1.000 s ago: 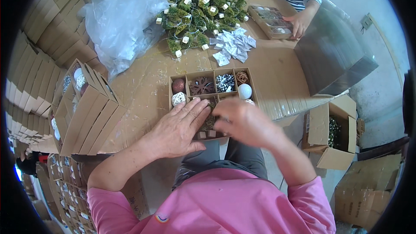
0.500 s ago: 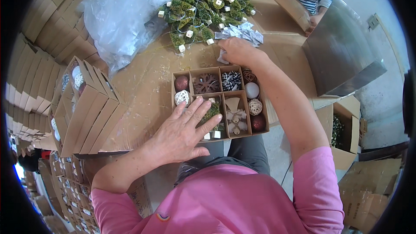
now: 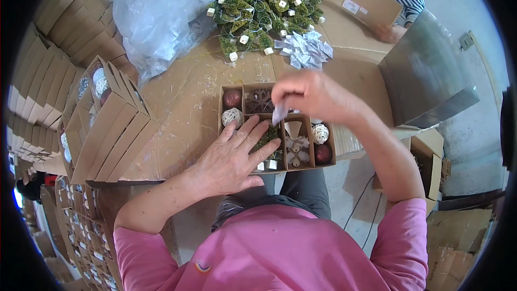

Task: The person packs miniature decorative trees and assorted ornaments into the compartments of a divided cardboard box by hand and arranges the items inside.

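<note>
A divided cardboard box point(image 3: 309, 167) sits at the table's near edge, filled with ornaments. My left hand point(image 3: 229, 159) has its fingers spread over the compartment of green moss pieces point(image 3: 267, 139) with white cubes. Above that compartment my right hand point(image 3: 309, 96) pinches a small pale paper slip point(image 3: 279, 114). Around them in the box are dark red glitter balls point(image 3: 232, 98), white woven balls point(image 3: 231, 117), a brown snowflake point(image 3: 257, 102) and winged angel figures point(image 3: 297, 148). My right hand hides the compartments at the box's far right.
Beyond the box lie a pile of paper slips point(image 3: 306, 49), a heap of moss ornaments point(image 3: 258, 13) and a clear plastic bag point(image 3: 159, 19). Stacked divided boxes point(image 3: 110, 129) stand left. A large carton point(image 3: 425, 75) stands right. Another person's hand point(image 3: 390, 33) holds cardboard at far right.
My right hand has come back from the slip pile to above the box with a paper slip. My left hand stays over the moss compartment. The other person's cardboard has tilted.
</note>
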`<action>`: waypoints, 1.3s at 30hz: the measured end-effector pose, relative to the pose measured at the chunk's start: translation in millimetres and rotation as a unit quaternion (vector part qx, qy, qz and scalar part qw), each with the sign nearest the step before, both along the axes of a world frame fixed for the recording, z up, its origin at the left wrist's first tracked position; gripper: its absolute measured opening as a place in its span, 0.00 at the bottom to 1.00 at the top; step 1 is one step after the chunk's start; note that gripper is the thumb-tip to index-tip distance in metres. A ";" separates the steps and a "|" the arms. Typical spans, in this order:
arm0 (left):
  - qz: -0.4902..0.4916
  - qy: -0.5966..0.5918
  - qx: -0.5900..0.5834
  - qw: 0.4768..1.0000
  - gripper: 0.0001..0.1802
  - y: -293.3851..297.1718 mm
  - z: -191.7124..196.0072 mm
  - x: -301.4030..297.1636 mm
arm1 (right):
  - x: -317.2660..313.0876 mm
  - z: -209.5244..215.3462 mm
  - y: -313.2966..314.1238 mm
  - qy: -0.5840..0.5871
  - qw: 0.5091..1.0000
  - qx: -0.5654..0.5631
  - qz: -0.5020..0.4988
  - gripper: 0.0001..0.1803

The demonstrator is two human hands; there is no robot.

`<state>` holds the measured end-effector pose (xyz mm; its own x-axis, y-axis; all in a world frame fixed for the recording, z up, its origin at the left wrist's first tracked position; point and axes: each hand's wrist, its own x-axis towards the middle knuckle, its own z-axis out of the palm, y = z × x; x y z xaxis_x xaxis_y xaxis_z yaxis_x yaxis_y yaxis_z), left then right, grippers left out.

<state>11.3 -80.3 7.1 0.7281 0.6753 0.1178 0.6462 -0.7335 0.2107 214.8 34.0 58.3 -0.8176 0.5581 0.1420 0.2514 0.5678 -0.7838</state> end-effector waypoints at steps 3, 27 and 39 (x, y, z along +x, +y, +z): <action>-0.004 -0.002 0.015 1.000 0.46 1.8 1.6 1.0 | -2.2 -10.9 -18.0 -0.015 0.998 0.050 0.044 0.04; 0.011 0.072 0.002 0.997 0.45 -6.9 1.0 -3.7 | 30.2 -6.0 -60.2 -0.057 0.938 0.319 -0.126 0.06; -0.007 0.045 0.038 0.998 0.42 -2.7 -0.8 3.1 | 295.3 142.7 -62.9 -0.271 0.796 0.182 -0.510 0.20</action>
<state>14.4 -83.0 6.3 0.7475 0.6563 0.1027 0.6493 -0.7545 0.0959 510.1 -28.9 201.0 0.0377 0.9733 0.2265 0.9724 0.0165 -0.2326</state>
